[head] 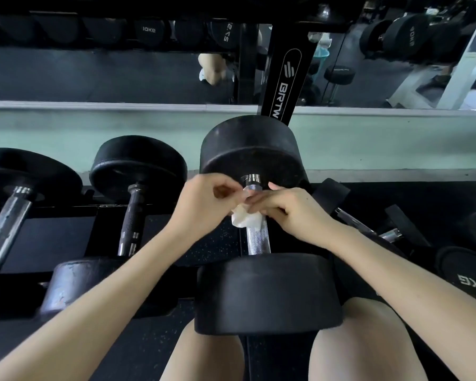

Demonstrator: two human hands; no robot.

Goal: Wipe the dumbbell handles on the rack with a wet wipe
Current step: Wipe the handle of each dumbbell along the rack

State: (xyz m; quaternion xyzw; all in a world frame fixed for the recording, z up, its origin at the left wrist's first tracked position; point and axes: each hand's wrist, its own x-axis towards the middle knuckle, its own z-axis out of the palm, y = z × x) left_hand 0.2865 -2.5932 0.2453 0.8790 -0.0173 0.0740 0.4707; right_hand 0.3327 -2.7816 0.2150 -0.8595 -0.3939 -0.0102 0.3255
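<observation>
The person's bare knees (204,356) are nearest, on either side of a big dumbbell (270,292) with round, matte black rubber heads. It lies on the low tier of the black metal rack (47,232), running near to far. Halfway along its knurled chrome handle (257,240) sits a crumpled white wet wipe (245,217), draped over the bar. The left hand (204,202) has its fingers curled, and its thumb and forefinger pinch the wipe's upper edge. The right hand (289,210) bends its fingers over the wipe and holds it against the handle, thumb raised.

To the left on the same tier are a scuffed dumbbell with a dark handle (132,210) and another with a shiny handle (8,221). To the right, a dumbbell head (470,284) shows part of a weight label ending in "KG". Behind the big dumbbell, the rack's slanted black upright (283,78) reads "BRTW" in white. On the far upper tier, dumbbell heads read "10KG" (149,30) and "12.5" (227,31).
</observation>
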